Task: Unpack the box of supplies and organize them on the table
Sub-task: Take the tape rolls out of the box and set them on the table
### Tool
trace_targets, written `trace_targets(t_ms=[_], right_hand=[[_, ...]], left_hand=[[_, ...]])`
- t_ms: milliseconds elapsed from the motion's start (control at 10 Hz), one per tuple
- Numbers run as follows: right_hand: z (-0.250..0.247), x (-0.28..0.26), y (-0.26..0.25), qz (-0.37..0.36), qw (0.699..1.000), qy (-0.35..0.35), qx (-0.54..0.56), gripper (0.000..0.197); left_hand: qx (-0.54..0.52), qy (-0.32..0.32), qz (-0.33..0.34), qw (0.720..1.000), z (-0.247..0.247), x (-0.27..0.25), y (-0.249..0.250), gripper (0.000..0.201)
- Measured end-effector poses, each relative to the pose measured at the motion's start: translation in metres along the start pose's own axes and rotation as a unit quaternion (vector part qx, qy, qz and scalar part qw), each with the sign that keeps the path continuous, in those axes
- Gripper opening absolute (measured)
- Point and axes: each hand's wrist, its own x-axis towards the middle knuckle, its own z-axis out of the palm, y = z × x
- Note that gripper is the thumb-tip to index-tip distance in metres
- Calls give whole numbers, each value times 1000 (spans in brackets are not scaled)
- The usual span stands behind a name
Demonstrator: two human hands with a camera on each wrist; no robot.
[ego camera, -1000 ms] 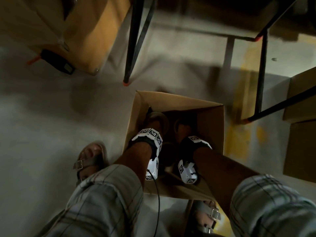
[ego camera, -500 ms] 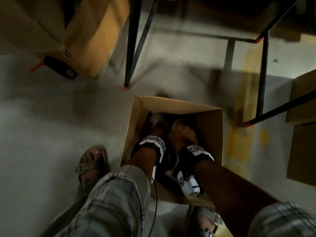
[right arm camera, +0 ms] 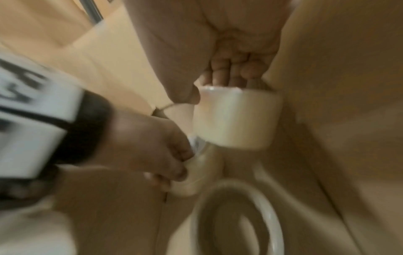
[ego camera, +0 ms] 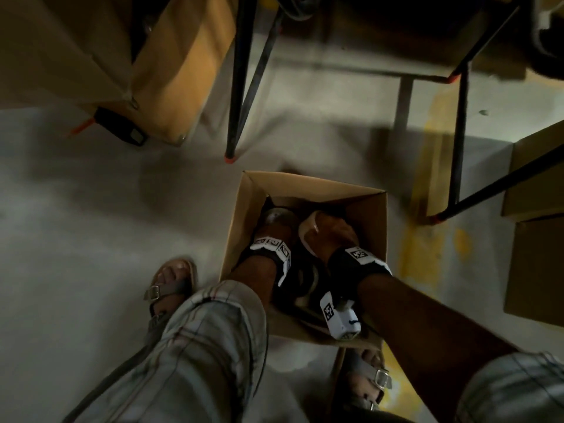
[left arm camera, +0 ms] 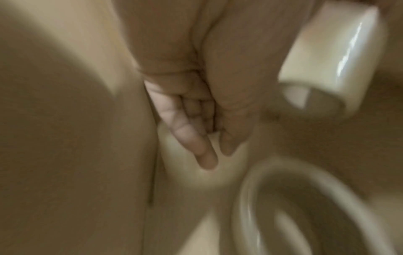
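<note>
Open brown cardboard box (ego camera: 308,190) sits on the grey concrete floor (ego camera: 91,224), between the person's sandalled feet and the black metal table legs (ego camera: 241,87). Both hands are down inside it.

Right hand (right arm camera: 235,57) – fingers hooked over the rim and into the mouth of a cream glazed ceramic mug (right arm camera: 235,119), thumb pressed on the outer wall, so it grips the mug. In the head view this mug (ego camera: 308,230) shows as a pale curve just left of the right hand (ego camera: 335,236), in the middle of the box. In the left wrist view it (left arm camera: 333,51) lies at upper right, tilted, mouth towards the camera.

Left hand (left arm camera: 196,112) – in the left wrist view the fingers point down, straight and close together, along the left inner wall of the box, thumb alongside, with a pale rounded thing behind the fingertips; contact not readable there. The right wrist view shows the left hand (right arm camera: 157,155) with fingers curled round a second pale cream item (right arm camera: 196,170) below the held mug, blurred, probably another mug. The head view has a shiny rounded thing just past the left hand (ego camera: 274,236), too dark to name.

A third piece – a wide cream ceramic bowl or cup with a round rim (right arm camera: 235,219) – lies on the box bottom, near both hands, touched by neither. Same rim in the left wrist view (left arm camera: 305,207), lower right.

Other brown cardboard cartons (ego camera: 537,254) stand at the right edge, another large one (ego camera: 171,71) at upper left.
</note>
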Motion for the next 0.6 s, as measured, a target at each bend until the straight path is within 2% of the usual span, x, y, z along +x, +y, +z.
trace_targets(t_ms=[100,200,300,400,500,600], right_hand=[[-27,-20,-3,-14,1000,-24,9,33],[-56,-43,-7,-36,999,-17,9,35],[-80,-70,-15,-46,999,2,-19,39],[-110,-108,-20,-62,997,39,-24,42],[-143,-153,-20,-73,993,89,-5,39],[-174,-198,-18,-101,987,128,9,32]], left_hand=[[64,1,-6,998,-31,-29,16,39],[112,-6,-35,993,-59,-66,18,59],[61,-43,69,995,-90,-104,11,69],[13,-8,62,998,-111,-140,9,48],[-93,40,67,993,-134,-189,16,35],[-139,113,67,982,-164,-248,25,48]])
